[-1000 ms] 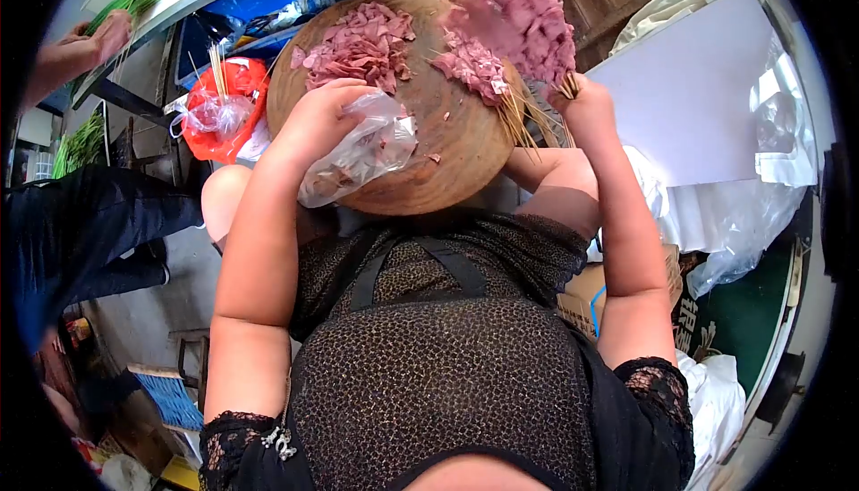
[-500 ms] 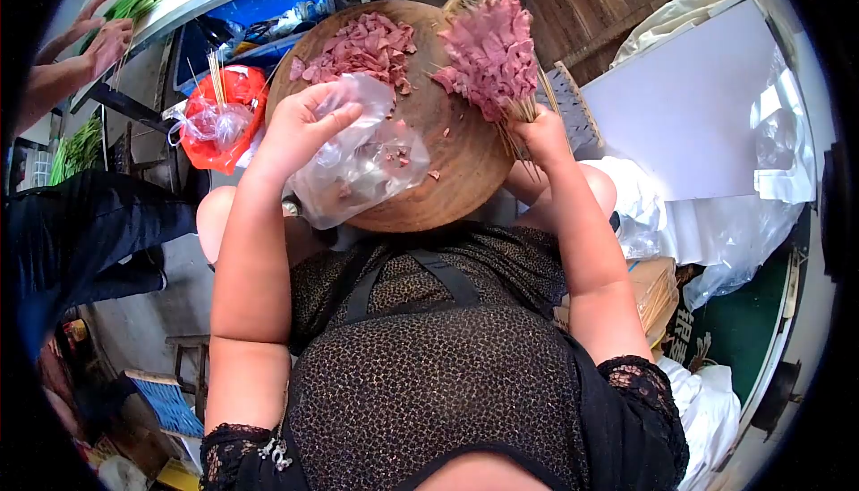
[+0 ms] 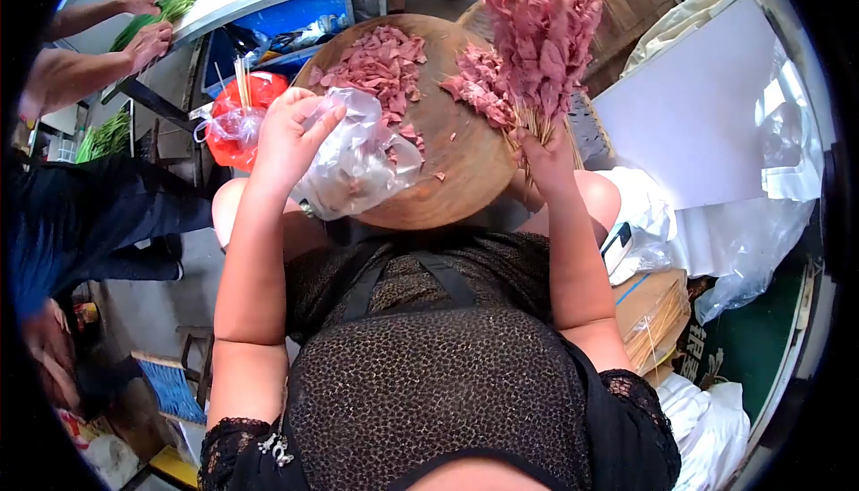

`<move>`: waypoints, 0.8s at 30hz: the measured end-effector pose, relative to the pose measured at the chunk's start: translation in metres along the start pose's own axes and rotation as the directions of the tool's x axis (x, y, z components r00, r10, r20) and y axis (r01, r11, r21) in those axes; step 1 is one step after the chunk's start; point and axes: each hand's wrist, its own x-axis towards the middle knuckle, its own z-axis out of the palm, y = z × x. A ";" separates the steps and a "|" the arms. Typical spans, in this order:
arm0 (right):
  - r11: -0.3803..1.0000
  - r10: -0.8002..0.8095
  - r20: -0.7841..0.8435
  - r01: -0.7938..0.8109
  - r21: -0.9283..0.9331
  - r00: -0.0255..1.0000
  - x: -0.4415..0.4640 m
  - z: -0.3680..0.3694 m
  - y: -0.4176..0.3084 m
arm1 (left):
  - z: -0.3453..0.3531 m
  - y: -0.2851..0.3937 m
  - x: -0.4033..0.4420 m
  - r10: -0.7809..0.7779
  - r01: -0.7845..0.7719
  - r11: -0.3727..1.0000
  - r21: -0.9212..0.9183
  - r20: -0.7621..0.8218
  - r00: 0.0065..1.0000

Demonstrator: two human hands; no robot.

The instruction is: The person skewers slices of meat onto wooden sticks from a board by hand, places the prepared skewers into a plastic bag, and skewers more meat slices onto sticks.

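My left hand (image 3: 291, 137) pinches the upper edge of a clear plastic bag (image 3: 358, 164), which hangs over the near left part of a round wooden board (image 3: 474, 173). My right hand (image 3: 548, 158) grips the sticks of a bundle of meat skewers (image 3: 548, 39), held up with the meat pointing away from me. Beside that bundle, more skewered meat (image 3: 481, 84) lies at the board's right edge. A pile of loose raw meat slices (image 3: 380, 61) covers the board's far left, with small scraps near the bag.
Left of the board sits a red plastic bag (image 3: 234, 146) with sticks standing in it. A blue crate (image 3: 291, 21) is behind. A co-worker's hands (image 3: 148, 43) touch green vegetables (image 3: 174, 8). A white panel (image 3: 707, 106) leans at right, above a box of bare sticks (image 3: 658, 325).
My right hand has raised a bundle of meat skewers up off the board, leaving other skewered meat behind. My left hand keeps the plastic bag, almost unmoved.
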 end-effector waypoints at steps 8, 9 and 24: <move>0.953 -0.160 -0.096 0.129 -0.274 0.982 -0.007 0.047 0.014 | -0.032 0.026 0.001 -0.366 0.355 0.812 -0.463 0.068 0.928; 0.971 -0.161 -0.122 0.135 -0.198 0.979 -0.008 0.053 0.039 | -0.033 0.019 -0.002 -0.394 0.380 0.789 -0.483 0.078 0.916; 0.966 0.225 0.025 -0.226 0.124 0.974 -0.039 0.049 0.007 | -0.042 0.009 0.007 -0.463 0.428 0.558 -0.711 0.162 0.872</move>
